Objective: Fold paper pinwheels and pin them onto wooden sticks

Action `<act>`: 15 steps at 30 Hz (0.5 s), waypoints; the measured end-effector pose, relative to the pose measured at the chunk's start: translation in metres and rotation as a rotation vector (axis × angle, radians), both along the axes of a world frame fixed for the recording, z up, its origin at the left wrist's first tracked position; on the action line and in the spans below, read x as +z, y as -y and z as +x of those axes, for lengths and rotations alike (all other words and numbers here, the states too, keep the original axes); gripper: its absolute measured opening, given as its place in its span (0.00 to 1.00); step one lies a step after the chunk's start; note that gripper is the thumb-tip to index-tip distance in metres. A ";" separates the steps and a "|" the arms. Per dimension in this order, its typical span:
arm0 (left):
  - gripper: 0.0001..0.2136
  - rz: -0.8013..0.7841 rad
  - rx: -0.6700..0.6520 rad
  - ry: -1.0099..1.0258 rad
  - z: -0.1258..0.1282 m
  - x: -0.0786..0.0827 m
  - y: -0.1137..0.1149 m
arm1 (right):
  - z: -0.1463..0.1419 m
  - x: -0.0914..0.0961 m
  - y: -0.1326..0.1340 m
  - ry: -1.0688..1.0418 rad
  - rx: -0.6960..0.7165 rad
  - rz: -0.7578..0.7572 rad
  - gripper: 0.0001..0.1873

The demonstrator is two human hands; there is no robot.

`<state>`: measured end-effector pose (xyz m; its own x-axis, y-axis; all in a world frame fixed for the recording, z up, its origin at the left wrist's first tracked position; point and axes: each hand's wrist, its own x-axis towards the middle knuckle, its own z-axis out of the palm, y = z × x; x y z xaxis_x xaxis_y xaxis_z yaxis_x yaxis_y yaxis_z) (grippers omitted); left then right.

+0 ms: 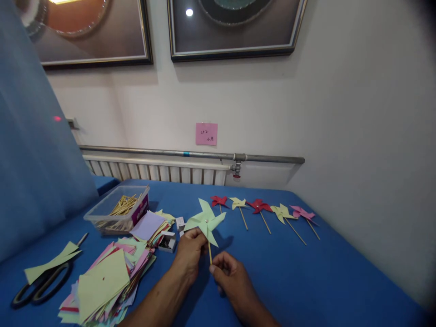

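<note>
We hold a pale-green paper pinwheel (206,220), left hand (191,246) gripping high, right hand (230,274) pinching its slim wooden stick (210,254), seemingly for steadiness.

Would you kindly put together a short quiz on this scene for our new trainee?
1. True or false: the right hand pinches the lower part of the stick of the pale green pinwheel.
2. Count: how many other pinwheels lie on the blue surface?
3. Short answer: what lies across the scissors at the left of the picture?

Key:
1. True.
2. Five: two red, two pale yellow and one pink.
3. A piece of pale paper.
</note>
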<state>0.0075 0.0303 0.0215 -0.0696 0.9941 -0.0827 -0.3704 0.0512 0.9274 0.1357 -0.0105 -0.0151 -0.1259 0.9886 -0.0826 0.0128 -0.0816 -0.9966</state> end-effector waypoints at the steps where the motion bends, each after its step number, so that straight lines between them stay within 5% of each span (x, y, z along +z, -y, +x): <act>1: 0.11 0.000 0.001 -0.001 0.000 -0.001 0.000 | 0.000 -0.001 0.000 0.003 0.001 -0.003 0.16; 15: 0.15 -0.060 0.000 -0.004 0.001 -0.003 0.002 | 0.002 -0.003 0.001 0.039 -0.063 0.021 0.12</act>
<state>0.0085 0.0281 0.0183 -0.0697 0.9874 -0.1423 -0.3668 0.1073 0.9241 0.1379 -0.0117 -0.0177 -0.0602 0.9961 -0.0649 0.0474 -0.0621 -0.9969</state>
